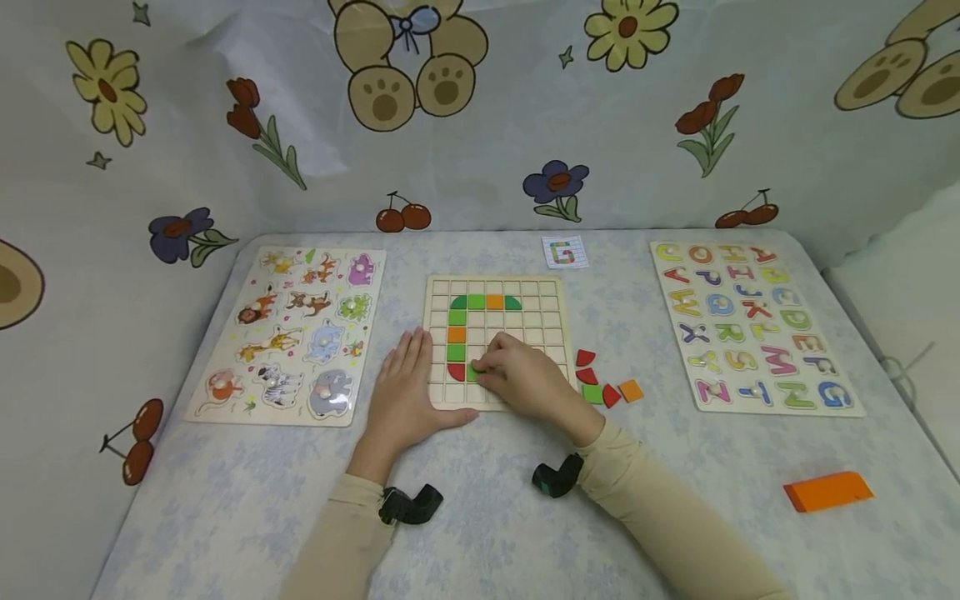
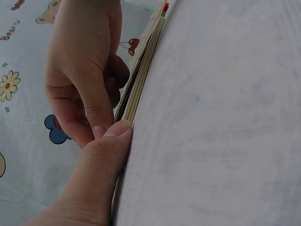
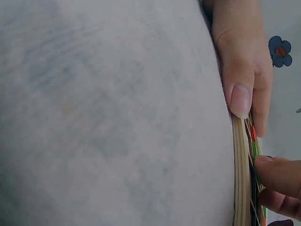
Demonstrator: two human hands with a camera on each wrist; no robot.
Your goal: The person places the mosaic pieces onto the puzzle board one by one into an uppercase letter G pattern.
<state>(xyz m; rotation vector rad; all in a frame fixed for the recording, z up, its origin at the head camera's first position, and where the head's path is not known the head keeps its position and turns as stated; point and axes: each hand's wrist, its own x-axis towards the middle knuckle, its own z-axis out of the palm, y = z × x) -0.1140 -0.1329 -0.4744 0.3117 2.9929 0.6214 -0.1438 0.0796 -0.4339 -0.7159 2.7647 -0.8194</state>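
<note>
A wooden grid board (image 1: 498,282) lies in the middle of the table. Green, orange and red tiles on it form a row at the top and a column down the left, ending in a red quarter-round tile (image 1: 456,372). Beside that red tile, my right hand (image 1: 525,379) pinches a green square tile (image 1: 472,375) at the board surface, its fingers covering part of it. My left hand (image 1: 405,383) rests along the board's left side with fingers straight. In the right wrist view, the left thumb (image 3: 241,99) presses against the board's near edge.
Right of the board lie loose tiles: several red quarter-rounds (image 1: 585,358), a green square (image 1: 592,394) and an orange square (image 1: 632,390). A pattern card (image 1: 566,252) lies behind. An animal puzzle (image 1: 296,333) stands left, a letter puzzle (image 1: 757,333) right, an orange block (image 1: 828,492) nearer.
</note>
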